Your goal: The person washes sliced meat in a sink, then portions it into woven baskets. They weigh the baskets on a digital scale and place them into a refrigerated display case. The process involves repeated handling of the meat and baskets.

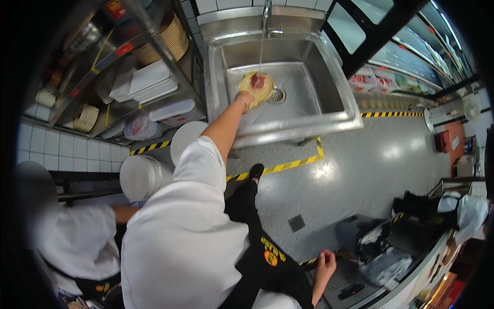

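Note:
My left hand [244, 99] reaches into a stainless steel sink [231, 133] and grips the near edge of a shallow, round, yellowish dish [263, 92]. A dark red piece of food, seemingly raw meat [257, 80], lies on the dish. From the chrome faucet [267, 15] a thin stream of water [261, 52] runs down to the dish's far part. The drain [277, 95] is just right of the dish, partly covered by it. Low at my right side, my right hand [326, 259] has its fingers curled together, with nothing visible in them.
Left of the sink, a metal shelf [193, 77] holds stacked white plates [148, 83] and tan round dishes [175, 38]. White lidded buckets [139, 177] stand on the floor below. A co-worker [83, 239] is close on my left; another person [463, 212] stands far right, beyond a lined bin [372, 239].

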`<state>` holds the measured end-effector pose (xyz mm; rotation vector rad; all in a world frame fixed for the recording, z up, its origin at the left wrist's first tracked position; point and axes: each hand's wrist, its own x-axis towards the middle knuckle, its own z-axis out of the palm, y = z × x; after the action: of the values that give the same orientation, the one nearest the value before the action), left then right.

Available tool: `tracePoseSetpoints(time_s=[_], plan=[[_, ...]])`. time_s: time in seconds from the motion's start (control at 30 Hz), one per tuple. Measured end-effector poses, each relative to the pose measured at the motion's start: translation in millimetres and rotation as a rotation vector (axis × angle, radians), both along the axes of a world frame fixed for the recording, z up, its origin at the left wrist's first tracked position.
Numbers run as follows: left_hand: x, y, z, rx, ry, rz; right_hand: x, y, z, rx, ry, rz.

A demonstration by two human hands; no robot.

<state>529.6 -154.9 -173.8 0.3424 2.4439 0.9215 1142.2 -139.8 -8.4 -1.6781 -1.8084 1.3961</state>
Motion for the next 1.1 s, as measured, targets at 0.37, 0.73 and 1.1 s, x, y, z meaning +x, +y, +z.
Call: tracePoseSetpoints(time_s=[0.37,0.73,1.1], plan=[[-69,89,-65,-0.320,0.244,0.249,-179,103,17,-0.214,-0.198,0.129],[-50,80,-61,0.835,-0.632,0.471,-287,184,16,-0.095,-0.151,0.402],[6,59,49,0.992,-0.578,0.290,-500,208,-31,-0.336,0.202,0.812]])
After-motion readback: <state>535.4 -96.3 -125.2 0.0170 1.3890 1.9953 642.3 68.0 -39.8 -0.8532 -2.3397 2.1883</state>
